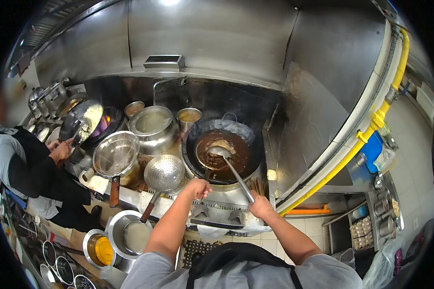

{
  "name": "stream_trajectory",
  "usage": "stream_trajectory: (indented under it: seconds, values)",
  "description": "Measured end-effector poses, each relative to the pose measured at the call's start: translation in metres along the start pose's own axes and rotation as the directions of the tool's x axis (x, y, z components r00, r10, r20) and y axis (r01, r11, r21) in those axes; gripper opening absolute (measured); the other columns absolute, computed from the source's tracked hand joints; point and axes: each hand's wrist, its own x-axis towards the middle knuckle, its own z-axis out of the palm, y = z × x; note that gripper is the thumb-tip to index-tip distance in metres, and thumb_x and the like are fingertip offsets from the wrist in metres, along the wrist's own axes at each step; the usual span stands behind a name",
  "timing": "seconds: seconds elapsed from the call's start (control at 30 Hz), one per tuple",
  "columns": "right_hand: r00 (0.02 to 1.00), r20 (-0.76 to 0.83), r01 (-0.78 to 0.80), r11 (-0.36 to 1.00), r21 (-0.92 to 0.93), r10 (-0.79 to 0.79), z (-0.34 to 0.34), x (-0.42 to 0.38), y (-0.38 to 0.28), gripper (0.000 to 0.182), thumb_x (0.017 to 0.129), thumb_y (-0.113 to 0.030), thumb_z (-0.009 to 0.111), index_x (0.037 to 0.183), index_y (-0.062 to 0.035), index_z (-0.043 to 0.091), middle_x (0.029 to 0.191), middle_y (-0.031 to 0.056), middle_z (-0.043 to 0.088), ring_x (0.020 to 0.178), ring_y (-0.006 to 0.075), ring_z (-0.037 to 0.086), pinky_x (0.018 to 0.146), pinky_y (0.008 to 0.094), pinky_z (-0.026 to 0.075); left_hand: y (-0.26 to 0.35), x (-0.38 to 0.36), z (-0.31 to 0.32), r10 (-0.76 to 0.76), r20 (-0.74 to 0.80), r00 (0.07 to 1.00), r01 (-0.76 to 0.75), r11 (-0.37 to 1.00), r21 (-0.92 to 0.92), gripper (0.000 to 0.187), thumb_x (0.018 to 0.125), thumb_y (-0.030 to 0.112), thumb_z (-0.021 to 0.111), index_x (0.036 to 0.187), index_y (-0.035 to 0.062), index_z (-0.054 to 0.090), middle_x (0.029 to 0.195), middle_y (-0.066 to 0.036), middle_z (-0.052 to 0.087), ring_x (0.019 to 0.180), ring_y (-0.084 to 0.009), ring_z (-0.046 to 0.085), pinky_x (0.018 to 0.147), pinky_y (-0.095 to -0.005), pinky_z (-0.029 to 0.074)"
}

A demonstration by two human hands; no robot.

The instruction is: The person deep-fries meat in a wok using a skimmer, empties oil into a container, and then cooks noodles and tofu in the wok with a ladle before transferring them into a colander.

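Note:
A large black wok (226,126) on the stove holds dark brown liquid (246,161). My right hand (261,207) is wrapped round the handle of a metal ladle (236,176), whose bowl sits in the liquid beside some light-coloured food. My left hand (198,189) is closed at the wok's near left edge, by a dark handle; what its fingers hold, if anything, is too small to make out. Left of that hand, a perforated skimmer (164,172) with a wooden handle lies on the stove.
At the left a co-worker (26,164) tosses food in a wok (72,118) over flame. A strainer (115,153), a big pot (152,124) and a small pot (189,115) stand between the woks. Bowls (112,231) are at lower left. A yellow pipe (342,166) runs along the right.

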Motion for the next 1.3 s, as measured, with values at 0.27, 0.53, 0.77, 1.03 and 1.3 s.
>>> stream_trajectory:
  seconds: [0.27,0.53,0.77,1.03,1.3]
  values:
    - [1.0,0.0,0.012,1.0,0.017,-0.012,-0.006,-0.005,0.006,0.055,0.076,-0.009,0.052,0.13,-0.005,0.043,0.098,0.0288,0.061,0.093,0.0416,0.06,0.084,0.0461,0.047,0.0,-0.034,-0.004,-0.05,0.099,0.994,0.067,0.981,-0.182,0.033,0.092,0.028,0.05,0.099,-0.004,0.053,0.086,-0.017,0.064,0.066,-0.0242,0.063,0.055,-0.0335,0.056]
    - [0.976,-0.177,0.172,0.941,0.291,-0.124,0.0,-0.015,0.015,0.048,0.075,-0.009,0.056,0.123,-0.0063,0.051,0.093,0.0245,0.063,0.09,0.0408,0.061,0.081,0.0432,0.048,-0.008,-0.016,-0.006,-0.03,-0.001,1.0,0.029,0.98,-0.195,0.018,0.093,0.014,0.047,0.089,-0.0022,0.054,0.062,-0.005,0.052,0.046,-0.0145,0.05,0.039,-0.026,0.045]
    - [0.988,-0.142,0.104,0.941,0.321,-0.061,-0.016,-0.002,0.013,0.047,0.074,-0.012,0.059,0.12,-0.0049,0.053,0.092,0.0219,0.063,0.087,0.0344,0.063,0.079,0.0376,0.048,-0.006,-0.031,0.004,0.033,-0.098,0.995,-0.051,0.981,-0.188,0.012,0.089,0.007,0.048,0.084,0.0005,0.056,0.055,-0.001,0.048,0.039,-0.009,0.039,0.034,-0.0237,0.033]
    - [0.995,-0.04,0.093,0.976,0.198,-0.087,-0.021,-0.007,0.018,0.041,0.074,-0.011,0.057,0.114,-0.0045,0.055,0.097,0.0246,0.062,0.095,0.0396,0.06,0.084,0.0429,0.047,-0.009,-0.027,0.008,0.063,-0.129,0.99,-0.089,0.973,-0.211,0.013,0.089,0.007,0.047,0.088,-0.002,0.057,0.056,-0.002,0.047,0.039,-0.0105,0.041,0.033,-0.0246,0.032]
    - [0.999,-0.045,0.019,0.999,0.034,-0.017,-0.028,-0.004,0.032,0.043,0.074,-0.013,0.057,0.116,-0.0066,0.055,0.1,0.0242,0.062,0.096,0.0402,0.059,0.085,0.0442,0.047,-0.016,-0.011,0.009,0.068,-0.152,0.986,-0.098,0.975,-0.198,0.014,0.089,0.006,0.049,0.088,-0.0043,0.058,0.056,-0.004,0.047,0.038,-0.012,0.041,0.032,-0.0256,0.03]
